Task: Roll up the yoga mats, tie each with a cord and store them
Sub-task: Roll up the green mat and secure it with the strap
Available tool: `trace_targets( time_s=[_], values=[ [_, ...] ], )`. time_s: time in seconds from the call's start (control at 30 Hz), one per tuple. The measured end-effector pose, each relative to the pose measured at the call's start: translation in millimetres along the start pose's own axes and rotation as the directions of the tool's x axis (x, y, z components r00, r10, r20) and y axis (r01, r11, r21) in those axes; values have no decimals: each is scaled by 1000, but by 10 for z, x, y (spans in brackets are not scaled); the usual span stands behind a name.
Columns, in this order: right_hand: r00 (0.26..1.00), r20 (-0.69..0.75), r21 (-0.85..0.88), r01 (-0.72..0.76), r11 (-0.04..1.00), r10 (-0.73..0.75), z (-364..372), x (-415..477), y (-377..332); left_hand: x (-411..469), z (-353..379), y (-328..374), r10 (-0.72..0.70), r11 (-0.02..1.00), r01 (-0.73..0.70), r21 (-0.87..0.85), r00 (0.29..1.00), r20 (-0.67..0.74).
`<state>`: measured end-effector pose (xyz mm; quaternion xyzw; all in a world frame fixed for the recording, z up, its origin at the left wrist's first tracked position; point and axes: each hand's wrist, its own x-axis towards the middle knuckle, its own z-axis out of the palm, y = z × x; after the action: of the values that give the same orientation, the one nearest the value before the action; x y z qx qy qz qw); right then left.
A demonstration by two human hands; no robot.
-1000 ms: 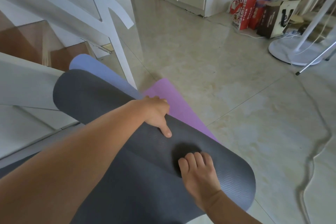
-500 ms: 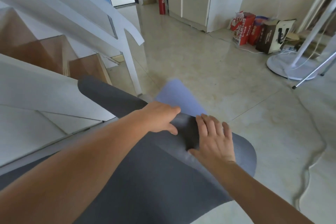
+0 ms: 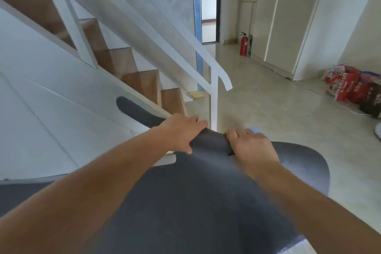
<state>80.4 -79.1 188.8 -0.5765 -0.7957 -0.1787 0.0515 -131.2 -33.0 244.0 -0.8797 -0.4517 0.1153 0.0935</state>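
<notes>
A dark grey yoga mat fills the near foreground beside a white staircase on the left. The left hand and right hand, close together, curl their fingers over its raised far edge, gripping it.

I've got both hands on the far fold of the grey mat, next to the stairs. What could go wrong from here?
1. The left hand and right hand grip the grey mat close together at its middle. Its wide ends are unheld, so the roll may skew.
2. A lavender mat peeks out just past the right hand and could get caught in the roll.
3. The stair post stands right ahead, and the mat may snag on it.
</notes>
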Motion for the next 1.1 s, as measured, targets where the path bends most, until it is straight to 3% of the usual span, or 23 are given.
trace_targets(
  time_s=[0.17, 0.27, 0.5, 0.6, 0.7, 0.77, 0.83, 0.93, 1.0, 1.03, 1.1],
  values=[
    [997, -18, -91, 73, 993, -75, -521, -424, -346, -869, -245, 250, -47, 980, 68, -187, 992, 113],
    [985, -125, -4, 123, 992, -122, -673, -981, -458, -1329, -307, 616, -23, 968, 73, -242, 979, 203],
    [978, -78, 144, 205, 968, -195, -705, -2384, -523, -2136, -361, 1716, 115, 924, 65, -376, 892, 437],
    [984, -1, 218, 174, 960, -178, -758, -2831, -506, -2406, -331, 2016, 130, 960, -38, -277, 938, 320],
    [994, 21, 161, 104, 982, -109, -834, -3078, -457, -2766, -84, 2244, 92, 993, -91, 69, 996, -6],
    [964, 244, 185, 63, 981, -108, -947, -3118, -426, -2997, 136, 2349, 49, 986, -31, 163, 993, -103],
    [905, 386, 237, 90, 967, -179, -983, -3085, -452, -3134, 288, 2382, -33, 988, 48, 149, 994, -100],
    [862, 429, 330, 130, 935, -271, -951, -2961, -568, -3123, 384, 2281, -195, 979, 195, 51, 981, -12],
    [843, 456, 327, 139, 935, -285, -928, -2892, -620, -3106, 404, 2214, -221, 975, 223, -17, 974, 57],
    [863, 421, 307, 156, 939, -280, -921, -2875, -651, -3107, 429, 2181, -230, 970, 235, -54, 970, 80],
    [933, 192, 216, 264, 940, -306, -849, -2904, -738, -3135, 487, 2126, -257, 955, 269, -126, 961, 101]
  ],
)
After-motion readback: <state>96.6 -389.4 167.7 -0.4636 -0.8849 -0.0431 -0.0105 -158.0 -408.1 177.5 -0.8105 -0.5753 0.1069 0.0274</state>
